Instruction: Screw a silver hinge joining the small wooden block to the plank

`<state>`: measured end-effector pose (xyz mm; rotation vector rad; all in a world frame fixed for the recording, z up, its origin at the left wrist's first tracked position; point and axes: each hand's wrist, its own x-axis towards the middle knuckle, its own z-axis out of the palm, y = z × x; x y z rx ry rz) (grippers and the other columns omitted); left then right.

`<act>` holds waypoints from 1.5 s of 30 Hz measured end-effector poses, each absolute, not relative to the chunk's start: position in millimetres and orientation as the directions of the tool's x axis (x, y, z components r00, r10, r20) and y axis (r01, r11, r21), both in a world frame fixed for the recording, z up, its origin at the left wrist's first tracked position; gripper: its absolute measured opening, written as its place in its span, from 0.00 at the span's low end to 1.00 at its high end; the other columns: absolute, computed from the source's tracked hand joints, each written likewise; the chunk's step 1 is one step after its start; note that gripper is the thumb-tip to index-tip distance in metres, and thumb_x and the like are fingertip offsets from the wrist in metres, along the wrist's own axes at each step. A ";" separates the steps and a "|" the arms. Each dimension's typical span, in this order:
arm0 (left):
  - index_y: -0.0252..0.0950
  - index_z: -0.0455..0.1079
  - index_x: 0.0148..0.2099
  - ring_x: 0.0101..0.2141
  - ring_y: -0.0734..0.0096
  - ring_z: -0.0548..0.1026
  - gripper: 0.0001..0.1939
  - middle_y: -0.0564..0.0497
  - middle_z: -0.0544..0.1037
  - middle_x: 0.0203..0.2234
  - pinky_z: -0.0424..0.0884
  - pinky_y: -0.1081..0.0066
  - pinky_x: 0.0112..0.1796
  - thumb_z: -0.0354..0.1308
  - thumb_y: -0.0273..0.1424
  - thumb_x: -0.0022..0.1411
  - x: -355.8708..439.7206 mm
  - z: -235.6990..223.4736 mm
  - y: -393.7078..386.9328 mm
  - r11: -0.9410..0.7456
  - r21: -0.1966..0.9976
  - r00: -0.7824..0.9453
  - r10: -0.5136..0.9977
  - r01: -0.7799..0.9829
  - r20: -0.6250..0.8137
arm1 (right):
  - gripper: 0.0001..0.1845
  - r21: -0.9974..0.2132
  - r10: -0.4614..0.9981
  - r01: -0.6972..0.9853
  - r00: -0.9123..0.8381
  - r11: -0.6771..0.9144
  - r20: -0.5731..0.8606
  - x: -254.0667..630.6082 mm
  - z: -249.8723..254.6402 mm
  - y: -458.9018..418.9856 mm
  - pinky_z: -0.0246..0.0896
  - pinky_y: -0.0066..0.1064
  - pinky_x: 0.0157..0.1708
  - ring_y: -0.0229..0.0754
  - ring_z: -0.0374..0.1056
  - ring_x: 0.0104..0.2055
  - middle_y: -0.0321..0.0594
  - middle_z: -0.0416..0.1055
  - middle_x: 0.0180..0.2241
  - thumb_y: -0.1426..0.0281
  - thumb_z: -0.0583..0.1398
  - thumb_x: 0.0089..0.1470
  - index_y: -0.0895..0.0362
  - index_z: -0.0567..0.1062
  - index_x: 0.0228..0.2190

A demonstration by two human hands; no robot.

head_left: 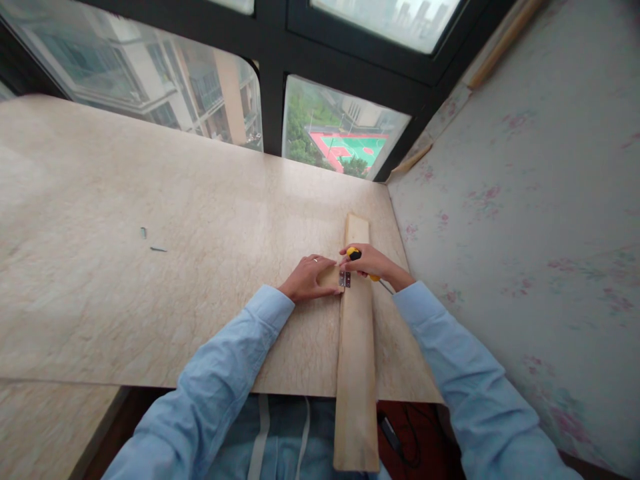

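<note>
The long plank [357, 353] is lying near the right edge of the bench [200, 300], running from front to back, with its near end jutting out over the front edge and its far end stopping short of the far right corner. A small wooden piece [328, 277] is meeting the plank's left side, and a metal hinge [345, 279] is sitting where the two are joining, with one leaf over each.

The left hand [309, 280] is resting on the bench, its grip spanning the small wooden piece, fingers on the far side and thumb on the near side. The right hand [374, 261] is closing its grip around a yellow and black screwdriver [354, 254], whose shaft is pointing back toward the right sleeve [430, 317]. The right fingertips are bunching close by the far end of the hinge; whether they are also pinching something small is impossible to tell.

Two small, dark metal pieces [159, 249] are lying apart from the work, toward the bench's left edge. A dark window frame [273, 93] is bordering the far edge, and a flowered wall [525, 200] is rising along the right edge.
</note>
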<state>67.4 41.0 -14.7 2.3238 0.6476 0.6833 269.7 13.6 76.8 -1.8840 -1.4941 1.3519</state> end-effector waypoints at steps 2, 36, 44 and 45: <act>0.40 0.70 0.55 0.51 0.53 0.73 0.33 0.43 0.78 0.47 0.66 0.56 0.52 0.67 0.50 0.52 67.3 -14.6 41.5 -0.682 0.681 0.745 0.594 0.267 0.303 | 0.20 -0.756 0.889 0.545 -0.043 -0.362 -0.457 269.9 75.7 18.5 0.55 0.21 0.14 0.28 0.59 0.17 0.37 0.77 0.28 0.77 0.66 0.42 0.60 0.73 0.41; 0.40 0.70 0.55 0.51 0.54 0.73 0.31 0.43 0.78 0.49 0.66 0.54 0.53 0.67 0.48 0.53 65.9 -14.2 40.5 -0.692 0.678 0.732 0.593 0.250 0.336 | 0.24 -0.806 0.863 0.486 -0.183 -0.338 -0.471 284.2 64.9 27.7 0.54 0.22 0.18 0.29 0.60 0.19 0.35 0.74 0.28 0.69 0.67 0.45 0.60 0.72 0.45; 0.41 0.70 0.55 0.51 0.53 0.73 0.31 0.43 0.77 0.49 0.66 0.54 0.53 0.67 0.48 0.52 66.3 -15.0 40.1 -0.686 0.686 0.733 0.593 0.243 0.334 | 0.28 -0.829 0.922 0.453 -0.036 -0.329 -0.385 273.9 70.7 12.0 0.55 0.22 0.18 0.29 0.59 0.19 0.30 0.67 0.24 0.61 0.71 0.43 0.57 0.70 0.44; 0.41 0.70 0.55 0.51 0.53 0.73 0.31 0.43 0.77 0.49 0.67 0.54 0.53 0.67 0.48 0.52 66.2 -15.2 39.9 -0.685 0.685 0.732 0.596 0.248 0.330 | 0.29 -0.849 0.926 0.399 0.001 -0.347 -0.378 273.7 73.2 11.0 0.55 0.23 0.18 0.30 0.58 0.19 0.29 0.66 0.24 0.61 0.71 0.42 0.57 0.69 0.43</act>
